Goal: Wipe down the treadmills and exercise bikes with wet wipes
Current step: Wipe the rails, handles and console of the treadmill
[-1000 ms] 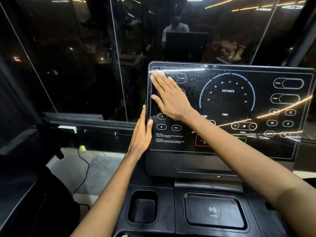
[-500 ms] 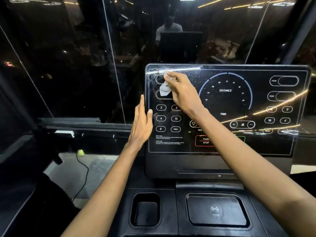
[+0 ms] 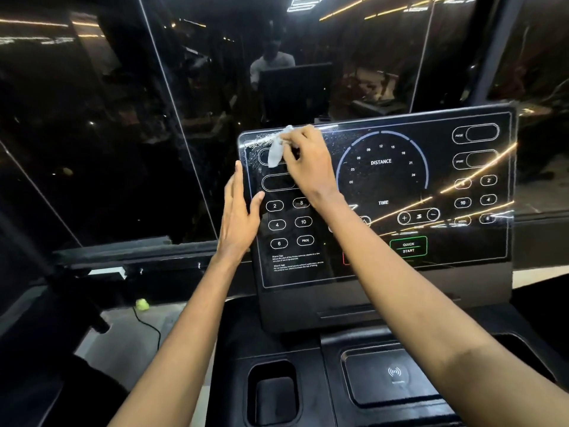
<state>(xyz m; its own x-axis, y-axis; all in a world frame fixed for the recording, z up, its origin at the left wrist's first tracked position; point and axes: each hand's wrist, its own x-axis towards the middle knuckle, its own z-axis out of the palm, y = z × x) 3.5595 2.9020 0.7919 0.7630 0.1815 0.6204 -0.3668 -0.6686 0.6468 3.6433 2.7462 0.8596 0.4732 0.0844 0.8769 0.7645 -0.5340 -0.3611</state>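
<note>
The treadmill's glossy black console panel fills the middle and right of the view, with lit buttons and a DISTANCE dial. A pale wet wipe hangs crumpled at the panel's top left corner, pinched in the fingers of my right hand. Wet streaks show on the glass around the wipe. My left hand lies with straight fingers along the panel's left edge, thumb on the glass face.
Below the panel sit a cup holder and a wireless charging pad. A dark window wall stands behind the console. A yellow-green ball and a black cable lie on the floor at lower left.
My right hand went from lying flat on the glass to pinching the wipe, which now dangles at the top left corner. The left hand stayed on the panel's edge.
</note>
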